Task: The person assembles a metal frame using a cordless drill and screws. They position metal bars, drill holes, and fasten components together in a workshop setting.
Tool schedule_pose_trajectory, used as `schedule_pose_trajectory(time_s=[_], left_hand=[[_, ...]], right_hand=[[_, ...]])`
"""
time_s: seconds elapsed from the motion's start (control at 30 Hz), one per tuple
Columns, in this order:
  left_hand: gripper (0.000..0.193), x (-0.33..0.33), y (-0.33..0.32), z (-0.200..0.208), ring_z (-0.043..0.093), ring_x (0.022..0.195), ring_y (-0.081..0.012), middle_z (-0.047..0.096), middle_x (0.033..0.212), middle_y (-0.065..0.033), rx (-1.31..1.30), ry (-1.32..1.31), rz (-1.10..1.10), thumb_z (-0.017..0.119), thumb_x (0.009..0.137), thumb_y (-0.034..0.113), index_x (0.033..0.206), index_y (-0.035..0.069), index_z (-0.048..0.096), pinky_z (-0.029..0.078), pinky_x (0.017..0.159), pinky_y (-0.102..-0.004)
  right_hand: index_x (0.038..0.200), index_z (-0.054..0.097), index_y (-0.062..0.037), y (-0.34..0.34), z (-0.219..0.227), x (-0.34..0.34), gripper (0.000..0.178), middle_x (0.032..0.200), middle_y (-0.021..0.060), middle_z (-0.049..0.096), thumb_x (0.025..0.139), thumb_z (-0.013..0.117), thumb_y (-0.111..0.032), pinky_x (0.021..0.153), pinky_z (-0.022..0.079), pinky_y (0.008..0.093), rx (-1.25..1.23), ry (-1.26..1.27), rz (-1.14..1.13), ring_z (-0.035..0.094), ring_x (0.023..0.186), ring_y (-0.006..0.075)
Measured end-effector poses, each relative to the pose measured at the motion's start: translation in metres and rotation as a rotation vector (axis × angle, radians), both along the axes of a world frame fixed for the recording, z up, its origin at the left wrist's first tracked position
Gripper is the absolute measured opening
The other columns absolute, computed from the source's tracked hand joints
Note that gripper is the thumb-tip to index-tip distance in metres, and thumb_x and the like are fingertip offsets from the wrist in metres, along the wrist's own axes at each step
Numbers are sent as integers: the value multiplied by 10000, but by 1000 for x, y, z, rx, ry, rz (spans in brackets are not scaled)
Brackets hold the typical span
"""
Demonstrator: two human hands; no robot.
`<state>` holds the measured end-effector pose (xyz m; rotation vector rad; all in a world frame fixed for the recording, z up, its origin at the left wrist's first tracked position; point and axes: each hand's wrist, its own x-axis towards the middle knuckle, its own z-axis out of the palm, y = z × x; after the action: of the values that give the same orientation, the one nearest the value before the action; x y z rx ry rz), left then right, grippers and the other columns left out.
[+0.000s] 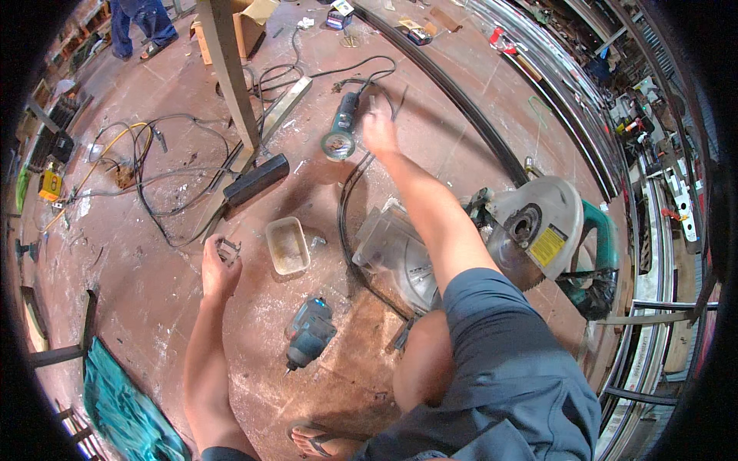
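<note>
My left hand (220,267) is closed around a small grey metal bracket-like piece (228,250), left of a shallow translucent plastic tub (287,246). My right arm stretches far forward, and my right hand (378,131) is just right of a teal-and-black angle grinder (343,127) lying on the floor. The fingers of that hand are blurred, so whether they grip anything does not show. Below the tub lies a blue-and-black cordless drill driver (310,333). Under my right forearm stands a green cut-off saw (538,230) with a round guard.
Loose cables (165,184) tangle on the left, near a post (229,77) and a dark block (257,180). Long dark metal profiles (453,92) run across the right. A teal cloth (127,399) lies at lower left. Another person's legs (142,27) are at far left.
</note>
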<state>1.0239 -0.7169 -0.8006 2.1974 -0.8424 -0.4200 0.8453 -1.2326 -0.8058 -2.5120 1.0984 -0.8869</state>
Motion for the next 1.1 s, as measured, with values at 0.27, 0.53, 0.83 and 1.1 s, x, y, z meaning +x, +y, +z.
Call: schedule_pose_trajectory(time_s=[0.27,0.53,0.83,1.1], left_hand=[[558,-5,57,93,718,1192,-416,713,1300,-223,503,-238,-676,778,835,134,1363,89,602,597,981,-516],[601,-17,147,100,731,1153,-424,716,1281,-198,526,-325,-565,791,832,112,1390,58,575,607,948,-516],[617,-37,193,99,711,1131,-482,730,1178,-239,549,-160,-474,786,764,88,1346,31,588,584,935,-552],[614,-36,166,77,707,1074,-437,667,1188,-214,264,-167,-401,753,757,63,1350,45,595,593,890,-509]], right_hand=[[1083,720,-69,194,19,79,374,906,126,788,1068,644,-434,750,577,461,820,346,523,756,821,295],[845,824,-58,253,-46,26,187,785,156,766,875,737,-221,689,615,482,298,801,877,780,753,314],[872,808,-11,266,-37,10,173,671,98,664,950,705,-127,496,424,400,701,615,857,594,551,211],[936,805,-27,277,-6,20,114,802,83,730,978,720,-90,554,508,359,1194,296,448,644,612,177]])
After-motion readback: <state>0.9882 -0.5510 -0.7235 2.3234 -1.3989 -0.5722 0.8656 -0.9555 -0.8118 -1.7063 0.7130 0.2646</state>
